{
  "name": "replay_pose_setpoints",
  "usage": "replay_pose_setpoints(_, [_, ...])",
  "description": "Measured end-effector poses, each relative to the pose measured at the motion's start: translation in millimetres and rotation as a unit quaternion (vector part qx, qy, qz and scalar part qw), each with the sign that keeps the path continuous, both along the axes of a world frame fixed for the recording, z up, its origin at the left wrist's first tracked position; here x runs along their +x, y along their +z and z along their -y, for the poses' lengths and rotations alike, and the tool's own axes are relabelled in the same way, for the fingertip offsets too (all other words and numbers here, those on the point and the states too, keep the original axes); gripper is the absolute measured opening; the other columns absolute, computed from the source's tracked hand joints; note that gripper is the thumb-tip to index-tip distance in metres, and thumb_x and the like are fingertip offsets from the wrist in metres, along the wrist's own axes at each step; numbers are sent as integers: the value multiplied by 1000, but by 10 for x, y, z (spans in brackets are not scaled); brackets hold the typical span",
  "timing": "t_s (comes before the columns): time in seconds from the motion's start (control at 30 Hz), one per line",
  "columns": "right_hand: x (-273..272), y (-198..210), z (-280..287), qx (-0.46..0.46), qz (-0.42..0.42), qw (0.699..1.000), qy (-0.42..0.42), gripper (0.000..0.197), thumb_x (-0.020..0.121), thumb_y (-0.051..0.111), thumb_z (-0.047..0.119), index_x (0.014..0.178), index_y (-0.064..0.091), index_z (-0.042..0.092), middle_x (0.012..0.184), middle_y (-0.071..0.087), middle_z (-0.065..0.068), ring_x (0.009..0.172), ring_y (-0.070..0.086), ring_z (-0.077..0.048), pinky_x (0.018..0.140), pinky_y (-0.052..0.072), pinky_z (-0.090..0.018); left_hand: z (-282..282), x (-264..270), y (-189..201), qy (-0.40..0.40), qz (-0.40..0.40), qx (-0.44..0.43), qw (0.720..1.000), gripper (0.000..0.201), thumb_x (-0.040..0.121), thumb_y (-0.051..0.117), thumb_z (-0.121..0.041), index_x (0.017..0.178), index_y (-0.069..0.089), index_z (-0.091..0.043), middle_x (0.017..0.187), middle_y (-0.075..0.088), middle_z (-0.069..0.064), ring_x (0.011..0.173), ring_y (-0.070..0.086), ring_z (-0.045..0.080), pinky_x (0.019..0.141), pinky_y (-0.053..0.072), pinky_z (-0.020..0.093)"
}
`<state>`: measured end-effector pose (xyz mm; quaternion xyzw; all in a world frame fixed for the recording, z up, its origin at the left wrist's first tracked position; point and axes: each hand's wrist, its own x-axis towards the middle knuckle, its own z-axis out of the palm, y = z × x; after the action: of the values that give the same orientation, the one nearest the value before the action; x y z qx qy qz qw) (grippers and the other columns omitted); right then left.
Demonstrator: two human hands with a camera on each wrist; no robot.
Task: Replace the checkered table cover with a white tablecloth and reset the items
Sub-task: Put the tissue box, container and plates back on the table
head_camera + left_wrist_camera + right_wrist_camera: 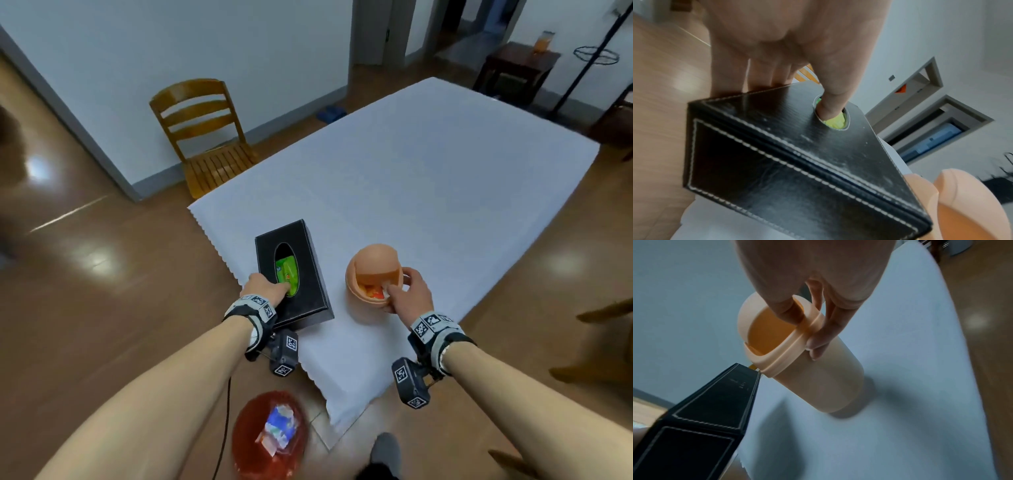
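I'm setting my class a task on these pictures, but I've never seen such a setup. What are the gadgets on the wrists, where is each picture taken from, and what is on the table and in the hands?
No machine: a person's bare hands, a camera strapped to each wrist, a third on the head. The wide picture is the head view; the other two look along each hand. On the white tablecloth stand a black tissue box and a peach swing-lid bin. The left hand grips the box, thumb in its opening; the right hand grips the bin's rim.

soft even indoor light; glare patches on the floor [85, 260]; wrist views blurred, edges bent by wide-angle distortion.
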<state>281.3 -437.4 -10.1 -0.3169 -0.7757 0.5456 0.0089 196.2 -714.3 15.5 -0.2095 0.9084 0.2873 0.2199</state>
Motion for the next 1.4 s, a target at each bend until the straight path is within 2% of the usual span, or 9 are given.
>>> replay_pose_setpoints(0.1, [-339,45,-208,-1,-3,999,40,40,86,67,33,122,50,33,121,60,2,85,69,-24,68,63,-45,-84,-47,39,46,15,-4,999,60,69,74,-45,111,55,-5,103,65,13,94,63,34,79,55,39])
replay_pose_setpoints(0.23, [-790,121,-344,-25,-5,998,63,49,89,68,27,134,48,22,123,55,1,83,64,-17,71,63,-44,-161,-160,54,103,3,-15,995,65,71,74,-43,117,52,-3,111,63,15,100,62,36,85,54,42])
replay_pose_setpoints(0.47, [-1344,46,-503,-18,-10,997,71,54,86,69,30,136,48,23,126,57,2,104,62,-25,75,62,-45,-356,-526,-149,147,-24,-1,989,66,78,73,-41,123,46,-2,117,60,18,107,59,39,86,52,42])
replay_pose_setpoints(0.67, [-1953,-118,-687,-12,-3,991,134,52,77,66,47,125,49,35,124,59,6,102,65,-24,80,60,-49,-647,-700,-309,184,-34,-16,982,56,83,70,-41,116,43,-3,112,61,18,105,59,39,84,49,42])
replay_pose_setpoints(0.97, [-2877,-398,-849,-16,6,971,237,46,79,64,46,121,48,38,117,59,13,103,65,-25,87,56,-52,-976,-981,-490,332,-3,-16,943,52,82,70,-30,118,44,-3,107,58,15,101,59,38,74,45,37])
replay_pose_setpoints(1.07, [-2931,-511,-914,-5,5,964,264,45,87,63,42,128,48,31,122,58,11,105,64,-26,89,55,-52,-1030,-1010,-561,348,-4,-22,937,50,82,70,-31,116,43,-5,100,55,11,98,57,36,74,43,36])
replay_pose_setpoints(1.13, [-2918,-566,-959,-10,14,959,284,45,91,62,37,132,46,26,123,58,7,101,66,-28,83,58,-46,-1028,-975,-634,341,2,-32,939,49,82,71,-33,113,44,-7,96,53,9,91,54,33,73,42,35])
replay_pose_setpoints(1.27, [-2907,-586,-1016,-23,36,954,297,45,95,60,28,136,44,19,122,56,1,91,69,-32,50,49,-16,-986,-863,-754,315,0,-53,948,43,80,71,-35,107,47,-11,97,59,8,85,53,30,71,42,34])
replay_pose_setpoints(1.4, [-2963,-586,-1037,-8,26,951,309,44,93,60,24,135,46,19,124,57,0,94,68,-32,54,52,-19,-930,-850,-782,300,-10,-64,952,40,79,71,-37,103,49,-13,94,59,6,84,53,29,70,40,33])
